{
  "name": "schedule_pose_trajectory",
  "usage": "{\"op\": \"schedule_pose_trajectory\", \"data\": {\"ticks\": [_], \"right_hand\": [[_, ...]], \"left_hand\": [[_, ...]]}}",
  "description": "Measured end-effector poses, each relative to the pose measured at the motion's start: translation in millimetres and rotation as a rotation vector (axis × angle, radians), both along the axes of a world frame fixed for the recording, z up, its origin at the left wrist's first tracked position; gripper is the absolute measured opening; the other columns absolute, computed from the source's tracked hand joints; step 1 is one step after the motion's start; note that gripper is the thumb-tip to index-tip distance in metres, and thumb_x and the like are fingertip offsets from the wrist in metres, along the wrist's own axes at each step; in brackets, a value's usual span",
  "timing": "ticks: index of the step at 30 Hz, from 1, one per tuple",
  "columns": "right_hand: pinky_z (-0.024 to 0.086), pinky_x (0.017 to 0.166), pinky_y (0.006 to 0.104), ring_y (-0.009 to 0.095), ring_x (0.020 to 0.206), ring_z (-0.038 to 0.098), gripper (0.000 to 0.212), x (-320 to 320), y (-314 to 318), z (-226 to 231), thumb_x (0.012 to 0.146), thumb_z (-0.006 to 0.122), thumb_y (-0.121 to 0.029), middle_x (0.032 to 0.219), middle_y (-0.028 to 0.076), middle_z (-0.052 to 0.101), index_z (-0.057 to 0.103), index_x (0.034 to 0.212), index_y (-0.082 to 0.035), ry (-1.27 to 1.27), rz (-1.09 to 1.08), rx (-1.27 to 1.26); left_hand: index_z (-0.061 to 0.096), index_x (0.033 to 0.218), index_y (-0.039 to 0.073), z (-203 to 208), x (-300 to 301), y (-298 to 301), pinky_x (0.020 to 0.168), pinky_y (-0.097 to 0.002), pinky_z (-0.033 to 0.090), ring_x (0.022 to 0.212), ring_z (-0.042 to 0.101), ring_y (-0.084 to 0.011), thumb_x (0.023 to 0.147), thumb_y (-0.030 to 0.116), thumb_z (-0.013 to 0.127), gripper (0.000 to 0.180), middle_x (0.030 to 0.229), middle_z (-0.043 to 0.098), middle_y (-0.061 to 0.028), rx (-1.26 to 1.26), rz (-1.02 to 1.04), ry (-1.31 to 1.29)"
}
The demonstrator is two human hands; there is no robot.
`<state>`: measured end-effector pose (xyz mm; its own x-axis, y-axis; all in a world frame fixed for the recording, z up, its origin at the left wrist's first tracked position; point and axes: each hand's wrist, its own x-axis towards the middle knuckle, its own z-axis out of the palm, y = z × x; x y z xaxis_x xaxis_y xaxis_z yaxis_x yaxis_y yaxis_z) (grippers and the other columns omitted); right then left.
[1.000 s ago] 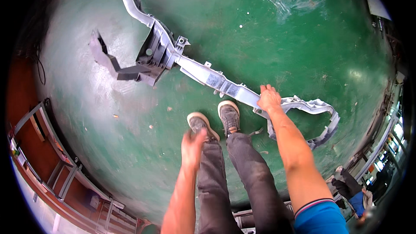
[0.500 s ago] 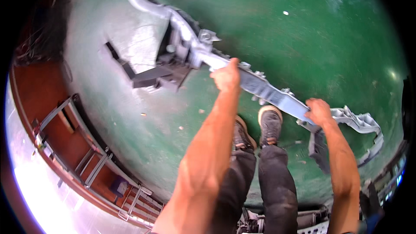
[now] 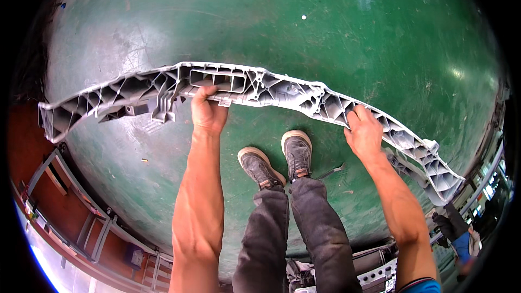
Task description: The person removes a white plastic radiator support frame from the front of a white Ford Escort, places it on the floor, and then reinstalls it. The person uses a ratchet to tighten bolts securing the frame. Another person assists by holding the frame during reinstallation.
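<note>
Tracing the long grey casting (image 3: 285,91) from its left end, I find it spanning my view as a shallow arch across the far side of both hands, with the green floor (image 3: 325,38) beyond. Its ribbed, hollow side now faces me; a second ago the smooth side did, so I judge it has been rolled over. The flared end sits well left of the left hand, and between them a dark bracket (image 3: 133,109) shows only in part, just under the near edge.

The left hand (image 3: 209,113), off the casting a second ago, now clasps its near edge beside a rectangular slot (image 3: 221,78); some fingers are hidden from me. Nearer the body, between the hands, are two dark shoes (image 3: 297,154).

The right hand (image 3: 362,134) pinches the near edge further along, fingertips bent onto the ribs. To its right the casting slopes down toward the body, with a curved grey strip (image 3: 410,168) just below it. Beyond, at lower right, I see another person's blue clothing (image 3: 461,245).

I take the change to mean both hands now share control of the tilt; whether the middle clears the floor, I cannot tell.
</note>
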<state>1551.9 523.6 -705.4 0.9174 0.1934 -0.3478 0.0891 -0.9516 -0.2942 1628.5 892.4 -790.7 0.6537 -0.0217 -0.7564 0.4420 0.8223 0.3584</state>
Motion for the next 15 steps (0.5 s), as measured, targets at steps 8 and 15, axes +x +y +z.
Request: {"op": "schedule_pose_trajectory", "data": {"ticks": [8,15], "right_hand": [[0.051,0.069,0.0431,0.03,0.085,0.06,0.03,9.7,-7.2,-4.1,0.063,0.078,-0.007,0.093,0.008,0.055,0.056,0.083,-0.006,-0.047,0.056,0.015],[0.052,0.064,0.0442,0.03,0.079,0.062,0.018,16.6,-14.9,4.9,0.071,0.072,-0.008,0.09,0.008,0.053,0.056,0.077,-0.006,-0.042,0.024,0.012]], "left_hand": [[0.061,0.119,0.002,8.4,-17.1,-0.2,0.109,-0.0526,0.042,0.115,0.06,-0.0327,0.08,0.0,0.059,0.04,0.121,0.066,-0.0122,-0.001,0.124,0.099],[0.059,0.122,-0.001,99.6,-63.6,-25.9,0.094,-0.0415,0.051,0.102,0.065,-0.0294,0.097,0.026,0.062,0.037,0.11,0.068,-0.0173,0.702,-0.217,0.541]]}}
